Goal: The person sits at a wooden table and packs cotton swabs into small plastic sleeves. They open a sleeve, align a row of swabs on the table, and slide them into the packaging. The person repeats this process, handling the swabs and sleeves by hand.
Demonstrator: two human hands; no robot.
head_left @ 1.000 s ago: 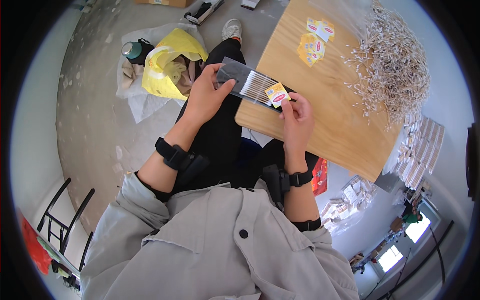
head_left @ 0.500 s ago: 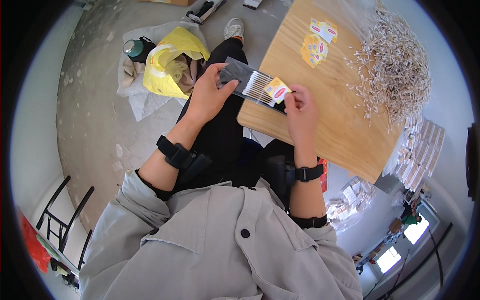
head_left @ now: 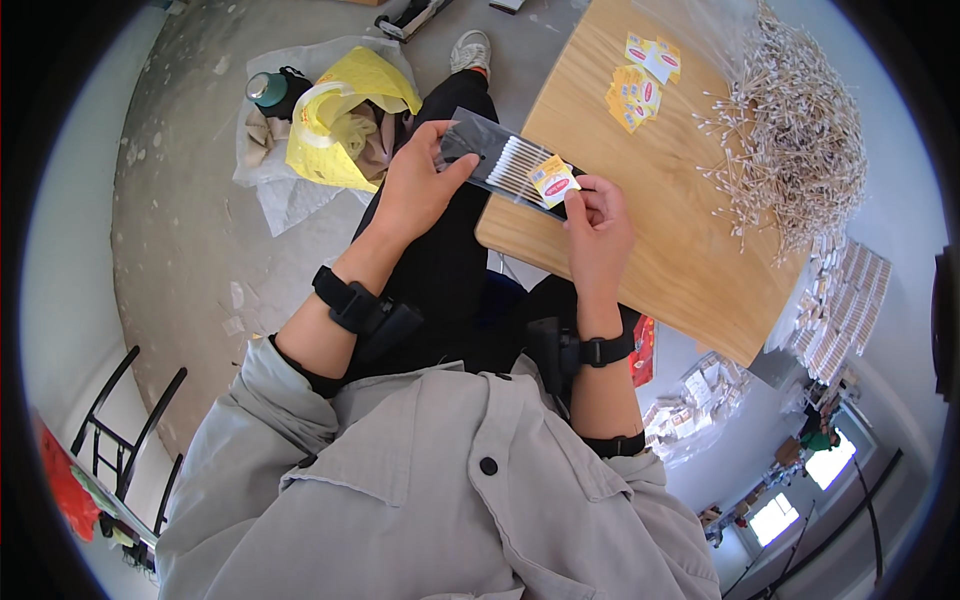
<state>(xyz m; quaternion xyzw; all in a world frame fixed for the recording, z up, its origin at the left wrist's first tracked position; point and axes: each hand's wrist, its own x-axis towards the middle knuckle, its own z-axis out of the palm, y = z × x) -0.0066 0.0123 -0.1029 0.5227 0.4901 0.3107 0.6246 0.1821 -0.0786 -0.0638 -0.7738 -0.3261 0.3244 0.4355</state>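
A clear plastic bag (head_left: 478, 137) with a row of cotton swabs (head_left: 516, 168) in it is stretched between my two hands, over my leg and the table's near corner. My left hand (head_left: 420, 182) pinches its left end, thumb on top. At the other end, my right hand (head_left: 602, 225) has thumb and fingers closed on the bag's edge, beside the corner of a small yellow-and-white card (head_left: 553, 181). This card lies across the right ends of the swabs; whether it is inside the bag or on top, I cannot tell.
On the wooden table (head_left: 680, 235) lie more yellow-and-white cards (head_left: 635, 95) and a big heap of loose cotton swabs (head_left: 790, 140). Stacked packs (head_left: 845, 305) are past its right edge. A yellow bag (head_left: 325, 155) and a bottle (head_left: 266, 90) sit on the floor at left.
My right hand has shifted slightly left and down, its thumb now nearer the card's lower corner. The card is turned a little. My left hand keeps its hold.
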